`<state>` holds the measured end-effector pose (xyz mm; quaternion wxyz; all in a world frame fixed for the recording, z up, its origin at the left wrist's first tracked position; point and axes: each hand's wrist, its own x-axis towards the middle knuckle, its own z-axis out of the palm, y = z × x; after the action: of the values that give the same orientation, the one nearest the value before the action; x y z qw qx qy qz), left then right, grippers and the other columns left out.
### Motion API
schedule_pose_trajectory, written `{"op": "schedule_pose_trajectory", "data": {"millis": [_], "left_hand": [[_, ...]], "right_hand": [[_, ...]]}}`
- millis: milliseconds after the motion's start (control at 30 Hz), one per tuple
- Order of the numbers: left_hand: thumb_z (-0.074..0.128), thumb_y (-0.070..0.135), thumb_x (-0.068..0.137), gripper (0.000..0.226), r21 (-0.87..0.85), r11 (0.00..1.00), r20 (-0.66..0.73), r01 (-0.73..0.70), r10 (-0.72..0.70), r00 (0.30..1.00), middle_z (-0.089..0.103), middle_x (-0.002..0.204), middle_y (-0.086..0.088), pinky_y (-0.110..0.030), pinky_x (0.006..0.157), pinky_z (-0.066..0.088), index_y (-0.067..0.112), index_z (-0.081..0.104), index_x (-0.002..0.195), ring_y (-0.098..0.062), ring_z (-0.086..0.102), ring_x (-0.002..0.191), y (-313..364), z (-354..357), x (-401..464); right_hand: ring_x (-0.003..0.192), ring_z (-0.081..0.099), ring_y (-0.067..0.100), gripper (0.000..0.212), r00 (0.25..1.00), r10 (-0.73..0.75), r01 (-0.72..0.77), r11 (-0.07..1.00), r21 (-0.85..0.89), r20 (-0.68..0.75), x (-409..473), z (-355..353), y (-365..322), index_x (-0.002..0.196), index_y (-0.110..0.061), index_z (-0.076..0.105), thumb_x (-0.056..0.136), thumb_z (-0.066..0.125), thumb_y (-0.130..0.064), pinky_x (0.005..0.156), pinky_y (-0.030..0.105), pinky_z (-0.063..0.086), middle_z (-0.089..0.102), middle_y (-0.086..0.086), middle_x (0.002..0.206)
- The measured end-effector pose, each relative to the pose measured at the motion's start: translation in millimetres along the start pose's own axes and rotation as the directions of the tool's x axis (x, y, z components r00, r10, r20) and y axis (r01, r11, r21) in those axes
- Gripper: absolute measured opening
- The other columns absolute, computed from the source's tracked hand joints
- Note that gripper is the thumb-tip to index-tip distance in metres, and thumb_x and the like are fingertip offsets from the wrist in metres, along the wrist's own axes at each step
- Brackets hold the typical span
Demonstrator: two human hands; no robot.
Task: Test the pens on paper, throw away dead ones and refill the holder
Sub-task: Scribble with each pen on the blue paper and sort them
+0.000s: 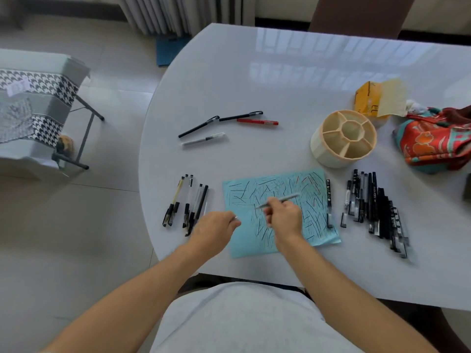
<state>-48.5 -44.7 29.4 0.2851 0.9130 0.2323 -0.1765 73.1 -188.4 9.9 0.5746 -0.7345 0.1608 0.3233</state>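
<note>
Pen (279,201) over the scribbled blue paper (280,212) on the white table (280,80).
Right hand (284,215) pinches this pen, tip angled down-left onto the sheet; left hand (214,229) curls around a small pale piece, probably its cap, beside a pen row (187,203). Cream divided holder (342,137) stands beyond, another pen pile (374,210) at right.

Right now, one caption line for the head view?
Right hand holds a pen over scribbled blue paper; left hand pinches its cap; holder empty.
</note>
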Motion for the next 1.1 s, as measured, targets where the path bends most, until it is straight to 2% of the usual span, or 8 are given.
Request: {"op": "schedule_pose_trajectory", "data": {"millis": [100, 200, 333, 500, 633, 733, 867, 1100], "left_hand": [[0.044, 0.04, 0.103, 0.031, 0.03, 0.999, -0.028, 0.034, -0.033, 0.999, 0.065, 0.077, 0.002, -0.037, 0.066, 0.044, 0.018, 0.056, 0.083, -0.023, 0.057, 0.073, -28, 7, -18], [0.047, 0.039, 0.102, 0.027, -0.011, 1.0, -0.054, -0.027, 0.026, 0.998, 0.069, 0.097, 0.009, -0.035, 0.077, 0.05, 0.02, 0.066, 0.101, -0.015, 0.062, 0.087, -38, 16, -27], [0.05, 0.038, 0.101, 0.028, -0.016, 0.992, -0.057, -0.127, 0.126, 0.99, 0.058, 0.137, 0.01, -0.031, 0.098, 0.046, 0.018, 0.069, 0.106, -0.011, 0.053, 0.125, -28, 30, -24], [0.052, 0.032, 0.1, 0.028, 0.001, 0.971, -0.076, -0.238, 0.238, 0.968, 0.062, 0.122, 0.0, -0.029, 0.095, 0.044, 0.012, 0.07, 0.095, -0.015, 0.052, 0.12, -19, 38, -23], [0.051, 0.034, 0.101, 0.029, -0.008, 0.977, -0.088, -0.212, 0.21, 0.974, 0.06, 0.131, 0.003, -0.025, 0.1, 0.039, 0.013, 0.071, 0.097, -0.012, 0.048, 0.127, -22, 40, -23], [0.05, 0.036, 0.101, 0.03, -0.017, 0.982, -0.062, -0.191, 0.189, 0.98, 0.056, 0.141, 0.004, -0.027, 0.108, 0.035, 0.014, 0.071, 0.1, -0.011, 0.042, 0.136, -23, 40, -23], [0.049, 0.04, 0.102, 0.032, -0.052, 0.988, -0.024, -0.146, 0.145, 0.989, 0.055, 0.142, 0.005, -0.028, 0.11, 0.034, 0.017, 0.069, 0.107, -0.01, 0.041, 0.137, -25, 41, -20], [0.052, 0.045, 0.099, 0.027, -0.162, 0.983, -0.094, -0.087, 0.073, 0.993, 0.064, 0.112, 0.013, -0.03, 0.088, 0.048, 0.025, 0.069, 0.105, -0.006, 0.054, 0.103, -14, 36, -15]], "right_hand": [[0.055, 0.06, 0.013, 0.023, 0.996, -0.089, 0.086, 0.99, -0.116, -0.013, 24, -33, -16, 0.082, -0.007, 0.072, 0.099, 0.064, -0.022, 0.047, 0.025, 0.047, 0.072, 0.002, 0.065], [0.068, 0.07, 0.021, 0.012, 0.972, -0.145, 0.176, 0.971, -0.164, 0.186, 27, -37, -16, 0.091, -0.01, 0.073, 0.098, 0.065, -0.016, 0.059, 0.032, 0.057, 0.078, 0.005, 0.079], [0.086, 0.076, 0.025, 0.013, 0.905, -0.233, 0.327, 0.916, -0.231, 0.357, 17, -21, 4, 0.093, -0.016, 0.078, 0.091, 0.065, -0.012, 0.074, 0.041, 0.064, 0.078, 0.004, 0.087], [0.07, 0.07, 0.012, 0.014, 0.826, -0.315, 0.53, 0.714, -0.457, 0.466, 15, -10, 15, 0.092, -0.033, 0.075, 0.088, 0.062, -0.032, 0.065, 0.039, 0.06, 0.075, -0.007, 0.078], [0.065, 0.067, 0.003, 0.015, 0.803, -0.345, 0.582, 0.625, -0.52, 0.485, 19, -6, 14, 0.091, -0.034, 0.072, 0.089, 0.059, -0.039, 0.061, 0.029, 0.056, 0.071, -0.016, 0.072], [0.06, 0.064, 0.007, 0.019, 0.822, -0.394, 0.563, 0.673, -0.48, 0.412, 25, -6, 5, 0.09, -0.029, 0.072, 0.091, 0.056, -0.041, 0.058, 0.031, 0.054, 0.068, -0.014, 0.066], [0.073, 0.073, 0.022, 0.009, 0.87, -0.356, 0.471, 0.806, -0.359, 0.341, 24, -9, 0, 0.09, -0.027, 0.072, 0.093, 0.064, -0.024, 0.064, 0.042, 0.063, 0.075, 0.0, 0.079], [0.076, 0.07, 0.031, 0.004, 0.876, -0.187, 0.227, 0.973, -0.038, 0.445, -3, -25, 3, 0.091, -0.001, 0.064, 0.095, 0.064, 0.001, 0.064, 0.037, 0.06, 0.073, 0.014, 0.078]]}}
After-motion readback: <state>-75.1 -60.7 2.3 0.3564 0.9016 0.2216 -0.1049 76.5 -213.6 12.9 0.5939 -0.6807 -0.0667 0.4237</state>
